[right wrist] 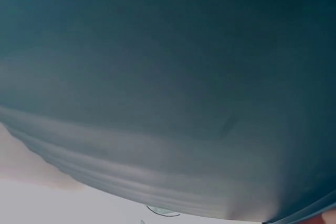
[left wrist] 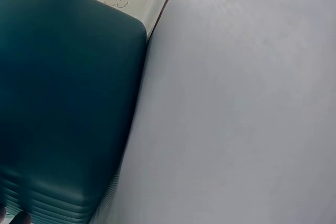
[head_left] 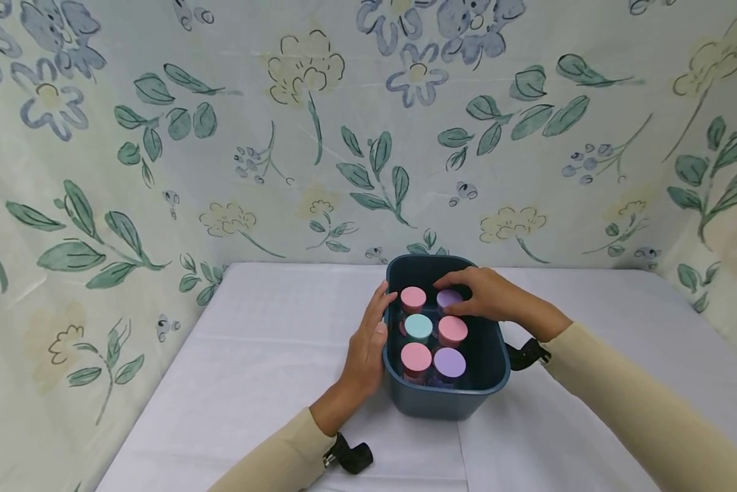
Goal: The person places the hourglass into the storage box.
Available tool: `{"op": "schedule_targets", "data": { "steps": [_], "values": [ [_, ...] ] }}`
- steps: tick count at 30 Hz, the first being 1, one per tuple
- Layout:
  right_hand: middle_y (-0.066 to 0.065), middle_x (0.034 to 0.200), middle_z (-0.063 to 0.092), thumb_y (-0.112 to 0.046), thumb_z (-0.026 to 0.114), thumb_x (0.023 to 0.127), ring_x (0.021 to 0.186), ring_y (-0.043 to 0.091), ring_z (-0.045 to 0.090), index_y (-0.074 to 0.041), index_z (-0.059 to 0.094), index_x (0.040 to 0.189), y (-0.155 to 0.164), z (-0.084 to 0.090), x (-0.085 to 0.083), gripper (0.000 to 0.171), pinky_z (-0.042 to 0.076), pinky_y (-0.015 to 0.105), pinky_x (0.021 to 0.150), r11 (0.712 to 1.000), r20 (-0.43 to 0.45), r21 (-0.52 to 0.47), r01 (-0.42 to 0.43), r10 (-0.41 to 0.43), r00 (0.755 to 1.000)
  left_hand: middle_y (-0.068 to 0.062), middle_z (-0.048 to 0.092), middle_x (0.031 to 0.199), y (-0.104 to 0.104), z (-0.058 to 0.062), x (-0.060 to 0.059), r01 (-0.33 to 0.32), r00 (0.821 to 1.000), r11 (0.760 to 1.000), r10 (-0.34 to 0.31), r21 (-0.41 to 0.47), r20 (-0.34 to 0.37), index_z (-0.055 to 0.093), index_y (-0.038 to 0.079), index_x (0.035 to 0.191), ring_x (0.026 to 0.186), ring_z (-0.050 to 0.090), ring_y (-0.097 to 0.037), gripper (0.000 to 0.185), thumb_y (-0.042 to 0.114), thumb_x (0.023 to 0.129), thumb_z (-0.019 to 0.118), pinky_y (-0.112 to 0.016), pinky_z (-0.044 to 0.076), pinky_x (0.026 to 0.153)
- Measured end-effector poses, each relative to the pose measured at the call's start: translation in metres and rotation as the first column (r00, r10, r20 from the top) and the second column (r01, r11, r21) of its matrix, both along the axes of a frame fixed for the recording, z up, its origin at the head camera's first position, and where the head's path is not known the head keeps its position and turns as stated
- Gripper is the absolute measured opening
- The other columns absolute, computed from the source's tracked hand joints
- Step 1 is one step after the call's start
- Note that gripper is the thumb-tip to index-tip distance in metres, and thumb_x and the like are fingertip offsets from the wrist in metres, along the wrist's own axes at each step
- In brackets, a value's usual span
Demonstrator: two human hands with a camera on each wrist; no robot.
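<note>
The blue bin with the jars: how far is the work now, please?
Six capped jars stand in the blue bin in two rows. The right hand grips the far purple-lidded jar; the left hand rests on the bin's side. Whether jars are going in or out cannot be told.

soft, even, bright light fills the head view, with only faint shadows beneath the dark teal plastic bin (head_left: pixel 448 393) on the white-clothed table (head_left: pixel 270 342); no glare. the floral backdrop bends slightly toward the edges. both wrist views sit too close: the bin's wall (left wrist: pixel 63 93) is a blurred, dim teal mass, smeared in the right wrist view (right wrist: pixel 168 77).
</note>
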State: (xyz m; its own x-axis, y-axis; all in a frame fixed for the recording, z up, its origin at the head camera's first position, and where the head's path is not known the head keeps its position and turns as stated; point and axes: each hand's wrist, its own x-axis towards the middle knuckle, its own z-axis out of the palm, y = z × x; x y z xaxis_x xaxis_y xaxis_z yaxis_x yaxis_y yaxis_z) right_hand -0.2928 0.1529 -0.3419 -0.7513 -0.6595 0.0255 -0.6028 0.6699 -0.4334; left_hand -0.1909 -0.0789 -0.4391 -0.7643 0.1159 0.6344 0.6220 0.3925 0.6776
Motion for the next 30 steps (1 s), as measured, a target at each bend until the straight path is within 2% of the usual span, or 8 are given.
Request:
{"op": "schedule_targets", "data": {
  "steps": [2,8,13,18,21,25,30],
  "values": [
    [0.012,0.127,0.062,-0.026,0.074,0.085,0.116,0.033,0.055,-0.011,0.064,0.125,0.003,0.000,0.000,0.045,0.049,0.052,0.093,1.000,-0.003,-0.014,-0.001,0.001,1.000,-0.003,0.019,0.160,0.001,0.001,-0.001,0.011,1.000,1.000,-0.011,-0.004,0.002,0.031,0.013,0.150,0.145,0.021,-0.019,0.050,0.024,0.102,0.023,-0.052,0.028,0.110],
    [0.011,0.126,0.063,-0.026,0.073,0.085,0.115,0.032,0.056,-0.011,0.064,0.124,0.009,0.001,-0.003,0.043,0.047,0.053,0.095,0.999,-0.034,-0.053,0.005,-0.006,0.999,-0.001,0.021,0.159,-0.003,0.007,-0.010,0.017,1.000,0.999,-0.016,-0.040,0.015,0.033,0.016,0.149,0.145,0.022,-0.016,0.053,0.038,0.103,0.019,-0.054,0.031,0.108],
    [0.010,0.126,0.063,-0.025,0.073,0.085,0.117,0.032,0.056,-0.014,0.065,0.123,0.014,0.000,0.001,0.040,0.046,0.054,0.095,0.991,-0.033,-0.125,0.057,-0.061,0.998,-0.004,0.027,0.157,-0.009,0.009,-0.018,-0.009,0.999,0.995,0.006,-0.095,-0.035,0.039,0.016,0.146,0.141,0.030,-0.018,0.052,0.037,0.103,0.019,-0.051,0.036,0.106],
    [0.011,0.127,0.062,-0.028,0.070,0.087,0.120,0.034,0.054,-0.014,0.065,0.124,0.023,0.001,0.014,0.039,0.044,0.058,0.095,0.974,-0.077,-0.202,0.103,-0.121,0.990,-0.005,0.032,0.154,-0.015,0.012,-0.024,-0.065,0.994,0.982,0.047,-0.178,-0.100,0.039,0.018,0.147,0.134,0.042,-0.019,0.048,0.025,0.101,0.029,-0.043,0.045,0.100],
    [0.010,0.129,0.061,-0.030,0.069,0.088,0.124,0.034,0.051,-0.015,0.064,0.125,0.027,0.003,0.023,0.040,0.042,0.060,0.096,0.963,-0.116,-0.242,0.121,-0.152,0.981,-0.007,0.035,0.152,-0.021,0.015,-0.027,-0.108,0.988,0.973,0.082,-0.205,-0.131,0.038,0.019,0.147,0.131,0.045,-0.019,0.049,0.020,0.099,0.033,-0.041,0.047,0.098],
    [0.008,0.129,0.061,-0.031,0.068,0.089,0.127,0.032,0.049,-0.015,0.063,0.126,0.029,0.007,0.033,0.041,0.039,0.062,0.098,0.949,-0.158,-0.294,0.110,-0.162,0.974,-0.008,0.040,0.149,-0.030,0.022,-0.028,-0.174,0.979,0.957,0.141,-0.232,-0.150,0.039,0.016,0.147,0.131,0.045,-0.018,0.049,0.026,0.099,0.033,-0.042,0.045,0.101],
    [0.008,0.128,0.062,-0.029,0.067,0.090,0.125,0.030,0.051,-0.014,0.062,0.128,0.033,0.007,0.045,0.041,0.038,0.064,0.098,0.926,-0.217,-0.364,0.098,-0.187,0.958,-0.005,0.040,0.149,-0.043,0.032,-0.027,-0.238,0.969,0.924,0.203,-0.300,-0.144,0.038,0.015,0.147,0.134,0.042,-0.019,0.053,0.037,0.099,0.031,-0.047,0.040,0.104]
  ]
}}
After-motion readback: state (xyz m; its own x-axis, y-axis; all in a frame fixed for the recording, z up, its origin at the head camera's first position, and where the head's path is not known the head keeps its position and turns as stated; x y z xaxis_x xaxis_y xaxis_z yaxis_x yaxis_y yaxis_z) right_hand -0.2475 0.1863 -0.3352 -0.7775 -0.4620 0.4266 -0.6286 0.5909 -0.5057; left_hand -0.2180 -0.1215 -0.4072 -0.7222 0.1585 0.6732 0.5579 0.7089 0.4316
